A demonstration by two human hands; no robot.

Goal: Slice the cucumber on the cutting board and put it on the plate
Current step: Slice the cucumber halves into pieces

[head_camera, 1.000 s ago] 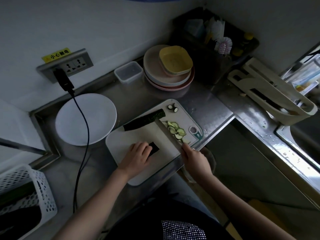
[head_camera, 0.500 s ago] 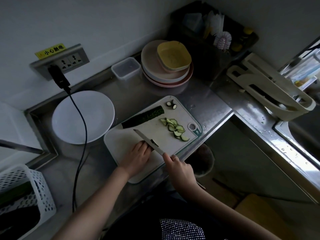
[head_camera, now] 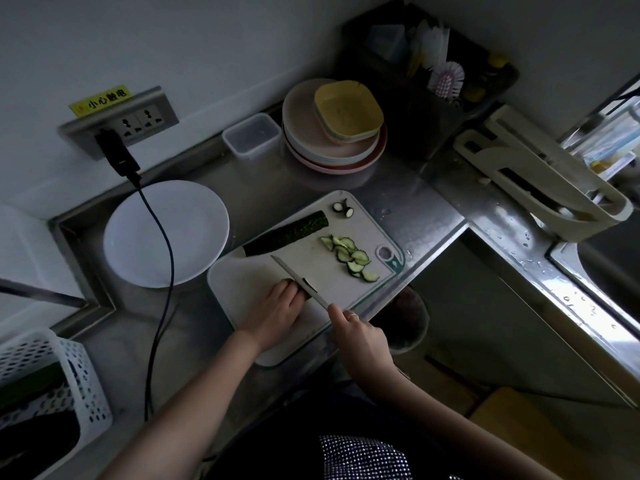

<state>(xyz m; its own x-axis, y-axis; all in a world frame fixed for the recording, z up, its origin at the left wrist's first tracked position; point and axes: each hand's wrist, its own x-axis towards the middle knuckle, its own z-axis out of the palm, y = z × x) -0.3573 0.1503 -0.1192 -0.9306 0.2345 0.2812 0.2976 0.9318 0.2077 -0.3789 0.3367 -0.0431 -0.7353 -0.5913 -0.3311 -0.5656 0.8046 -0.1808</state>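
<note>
1. A white rectangular plastic cutting board [head_camera: 263, 282] lies at an angle on the grey steel counter [head_camera: 398, 199], its near corner over the counter's edge.
2. The left hand [head_camera: 277, 313] rests on the board with fingers curled down over a short dark-green cucumber piece [head_camera: 304, 284]; only the piece's right end shows.
3. The right hand [head_camera: 360, 336] is closed around the handle of a pale-bladed kitchen knife [head_camera: 299, 280], forefinger laid along the top. The blade runs far-left from the hand and sits on the short piece just beside the left fingers.
4. A longer dark-green cucumber length [head_camera: 287, 233] lies along the board's far edge, well apart from the knife.
5. A loose pile of thin green cucumber slices [head_camera: 349, 258] sits at the board's right end, with two small end pieces [head_camera: 343, 208] at the far corner.
6. A round white plate [head_camera: 194, 216] stands left of the board, touching or just beside it, with a black cable [head_camera: 166, 244] across it.
</note>
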